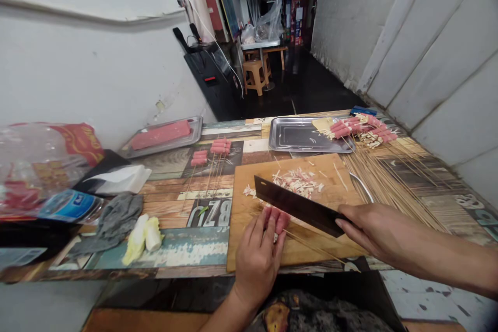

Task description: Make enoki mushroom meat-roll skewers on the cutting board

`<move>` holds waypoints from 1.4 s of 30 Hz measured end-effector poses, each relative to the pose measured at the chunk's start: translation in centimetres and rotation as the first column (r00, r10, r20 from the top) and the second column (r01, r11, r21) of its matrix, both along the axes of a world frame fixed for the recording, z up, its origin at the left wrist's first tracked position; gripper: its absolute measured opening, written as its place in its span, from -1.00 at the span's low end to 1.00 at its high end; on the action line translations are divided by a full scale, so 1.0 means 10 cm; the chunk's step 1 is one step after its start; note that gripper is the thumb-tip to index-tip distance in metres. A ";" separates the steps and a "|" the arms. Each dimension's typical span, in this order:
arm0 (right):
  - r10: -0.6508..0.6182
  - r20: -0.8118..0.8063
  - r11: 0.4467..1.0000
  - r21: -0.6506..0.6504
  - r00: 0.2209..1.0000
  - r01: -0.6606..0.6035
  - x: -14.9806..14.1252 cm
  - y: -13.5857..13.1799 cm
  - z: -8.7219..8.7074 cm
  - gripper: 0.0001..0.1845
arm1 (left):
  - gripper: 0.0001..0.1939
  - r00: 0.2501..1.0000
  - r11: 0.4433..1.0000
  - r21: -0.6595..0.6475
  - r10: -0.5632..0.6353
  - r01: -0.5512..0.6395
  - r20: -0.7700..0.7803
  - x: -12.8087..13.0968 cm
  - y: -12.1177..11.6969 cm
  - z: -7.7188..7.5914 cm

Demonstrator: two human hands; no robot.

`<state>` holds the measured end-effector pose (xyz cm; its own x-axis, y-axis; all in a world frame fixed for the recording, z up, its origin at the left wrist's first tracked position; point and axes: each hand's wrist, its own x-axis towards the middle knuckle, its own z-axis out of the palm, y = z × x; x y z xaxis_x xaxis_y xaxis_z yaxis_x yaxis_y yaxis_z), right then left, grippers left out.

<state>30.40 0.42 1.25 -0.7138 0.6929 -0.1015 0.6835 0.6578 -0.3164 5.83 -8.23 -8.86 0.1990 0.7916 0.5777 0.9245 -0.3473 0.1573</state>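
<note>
On the wooden cutting board point(249, 249), my left hand point(259, 254) presses its fingers over skewered pink meat rolls point(279, 218), with bare sticks pointing toward the lower right. My right hand point(369, 223) grips the handle of a cleaver point(298, 206), whose broad dark blade slants across the board just beyond the rolls. Whether the edge touches the rolls I cannot tell. Chopped pink and white trimmings point(298, 181) lie scattered behind the blade.
Finished skewers point(361, 127) pile at the right beside a metal tray point(295, 137). Further left are a tray with a pink meat slab point(161, 135), smaller skewered rolls point(220, 146), cabbage pieces point(143, 236), a grey cloth point(119, 220) and a bottle point(72, 206). A wall borders the left side.
</note>
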 end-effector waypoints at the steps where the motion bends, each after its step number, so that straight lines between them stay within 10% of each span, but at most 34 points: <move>1: 0.004 0.007 1.000 0.001 1.000 -0.004 0.00 0.02 0.00 -0.65 | -0.39 1.000 1.000 0.001 0.001 -0.001 0.003 0.00 0.00 0.00; 32: 0.140 0.167 0.990 -0.051 0.976 -0.134 -0.26 0.29 0.14 -0.72 | -0.44 0.998 0.993 0.113 -0.041 0.036 0.039 0.02 0.04 -0.03; 42: -0.119 0.059 0.990 0.079 0.991 0.114 -0.35 0.24 0.02 -0.68 | -0.53 0.995 0.998 0.055 0.045 -0.041 -0.091 0.13 -0.06 0.02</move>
